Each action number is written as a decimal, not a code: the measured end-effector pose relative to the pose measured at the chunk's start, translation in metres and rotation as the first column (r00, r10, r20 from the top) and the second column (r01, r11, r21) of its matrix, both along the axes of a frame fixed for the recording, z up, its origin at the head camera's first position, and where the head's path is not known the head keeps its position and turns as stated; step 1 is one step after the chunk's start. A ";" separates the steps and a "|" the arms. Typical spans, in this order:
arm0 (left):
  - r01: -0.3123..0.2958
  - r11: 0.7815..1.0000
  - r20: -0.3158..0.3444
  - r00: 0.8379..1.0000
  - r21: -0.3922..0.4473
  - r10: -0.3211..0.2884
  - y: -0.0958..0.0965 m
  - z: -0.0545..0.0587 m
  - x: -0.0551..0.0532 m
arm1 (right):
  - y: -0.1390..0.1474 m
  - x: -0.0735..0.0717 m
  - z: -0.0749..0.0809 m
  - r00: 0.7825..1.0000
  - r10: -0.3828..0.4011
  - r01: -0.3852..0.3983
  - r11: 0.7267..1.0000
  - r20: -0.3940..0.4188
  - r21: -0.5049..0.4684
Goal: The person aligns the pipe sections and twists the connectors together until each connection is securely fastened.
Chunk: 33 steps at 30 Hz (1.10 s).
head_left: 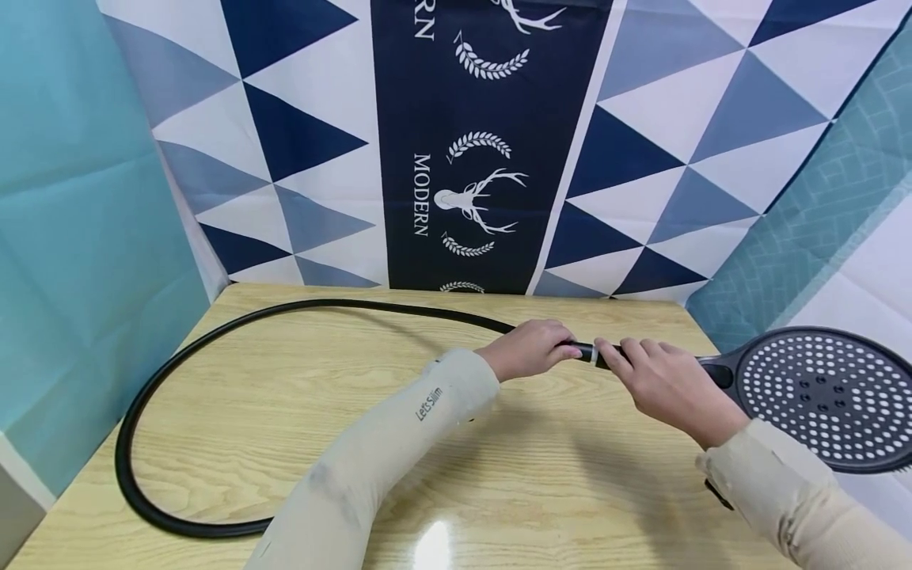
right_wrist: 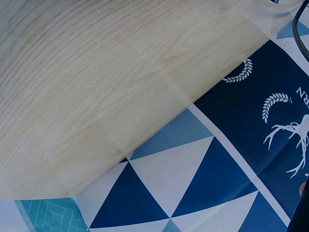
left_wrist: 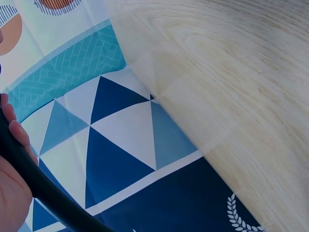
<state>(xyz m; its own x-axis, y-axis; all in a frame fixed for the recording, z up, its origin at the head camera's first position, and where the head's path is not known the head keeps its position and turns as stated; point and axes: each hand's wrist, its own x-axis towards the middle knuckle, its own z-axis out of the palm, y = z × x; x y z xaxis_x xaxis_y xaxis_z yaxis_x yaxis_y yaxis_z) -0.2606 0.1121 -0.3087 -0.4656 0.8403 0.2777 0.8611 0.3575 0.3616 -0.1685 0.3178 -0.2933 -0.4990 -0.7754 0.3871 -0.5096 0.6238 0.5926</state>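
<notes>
A black shower head (head_left: 822, 431) with a large round face dotted with pale nozzles is held off the table at the right of the head view. My right hand (head_left: 670, 388) grips its handle, fingers over the top. My left hand (head_left: 530, 348) holds the end of a black hose (head_left: 342, 303), right where it meets the handle at a silver ring (head_left: 594, 355). In the left wrist view, fingers wrap around the hose (left_wrist: 36, 179). From there the hose sweeps left in a wide loop and passes behind my left forearm.
The wooden table (head_left: 321, 412) has its back edge against a hanging cloth (head_left: 313, 134) of blue, grey and white triangles. A teal cloth (head_left: 93, 198) hangs along the left side. Another teal and white cloth (head_left: 769, 261) stands at the right, behind the shower head.
</notes>
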 end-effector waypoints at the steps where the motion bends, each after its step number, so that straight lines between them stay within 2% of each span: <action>1: -0.001 1.000 -0.003 1.000 0.006 0.001 -0.001 0.000 0.000 | -0.001 0.000 0.000 1.000 0.000 0.000 1.000 0.003 -0.004; 8: 0.007 0.999 -0.017 1.000 0.031 -0.007 -0.004 -0.004 0.002 | -0.004 0.001 -0.003 1.000 0.015 -0.014 0.999 0.011 -0.042; 14: 0.037 0.999 -0.044 0.998 -0.026 -0.039 -0.005 -0.008 0.003 | -0.005 0.001 -0.005 0.999 0.043 -0.044 0.998 -0.021 -0.039; 20: 0.013 0.997 -0.046 0.999 -0.072 -0.016 -0.007 -0.005 0.005 | -0.008 0.003 -0.004 0.999 0.040 -0.040 0.999 -0.007 -0.030; 26: 0.005 0.999 -0.040 0.999 -0.054 -0.007 -0.005 -0.005 0.006 | -0.007 0.004 -0.004 1.000 0.015 -0.015 1.000 0.009 -0.009; 33: -0.012 1.000 -0.040 0.999 -0.021 0.011 -0.007 -0.005 0.008 | -0.007 0.004 -0.007 1.000 0.028 -0.028 0.999 -0.005 -0.033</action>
